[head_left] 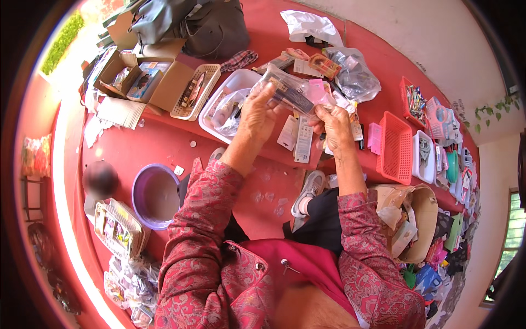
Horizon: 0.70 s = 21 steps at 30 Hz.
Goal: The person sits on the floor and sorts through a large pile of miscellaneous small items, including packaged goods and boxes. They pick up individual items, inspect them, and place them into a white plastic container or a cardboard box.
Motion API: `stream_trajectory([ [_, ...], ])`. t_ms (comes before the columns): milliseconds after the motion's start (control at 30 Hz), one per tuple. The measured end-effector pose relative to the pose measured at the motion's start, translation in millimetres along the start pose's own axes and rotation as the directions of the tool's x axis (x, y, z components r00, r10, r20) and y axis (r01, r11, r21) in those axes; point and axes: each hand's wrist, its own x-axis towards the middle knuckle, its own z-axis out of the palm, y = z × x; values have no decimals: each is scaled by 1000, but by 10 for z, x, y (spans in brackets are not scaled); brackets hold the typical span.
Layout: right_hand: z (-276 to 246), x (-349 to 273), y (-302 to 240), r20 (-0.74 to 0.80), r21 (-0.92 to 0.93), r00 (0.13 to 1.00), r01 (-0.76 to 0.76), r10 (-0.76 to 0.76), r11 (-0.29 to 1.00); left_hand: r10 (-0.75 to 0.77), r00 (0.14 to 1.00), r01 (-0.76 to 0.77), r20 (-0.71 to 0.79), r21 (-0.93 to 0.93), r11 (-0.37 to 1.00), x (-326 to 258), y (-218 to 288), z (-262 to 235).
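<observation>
Both my arms reach forward over a red ledge (263, 147). Between my hands is a clear plastic packet (290, 90) with something dark and flat inside; its exact kind I cannot make out. My left hand (258, 112) pinches the packet's left end between thumb and fingers. At its lower right corner, my right hand (335, 123) grips it the same way. Below the packet lie white printed cards (303, 140) on the ledge. A white tub (213, 118) holding bagged items sits just left of my left hand.
Behind are a grey plastic bag (353, 74) and a white bag (311, 26). A red basket (394, 148) stands right, a cream basket (194, 93) and cardboard box (164, 88) left. On the floor are a purple basin (155, 194) with murky water and a cardboard carton (424, 219).
</observation>
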Motion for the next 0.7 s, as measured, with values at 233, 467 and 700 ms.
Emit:
stream_trajectory([
  [233,-173,18,-39,106,14,994,31,-33,999,69,993,-36,-94,312,949,21,108,1],
  [467,-250,21,-70,85,367,996,-63,34,928,20,984,17,-176,208,978,-17,31,-3],
  [700,-402,56,-72,14,345,1000,5,-11,939,-258,962,268,-85,137,954,-121,142,64],
])
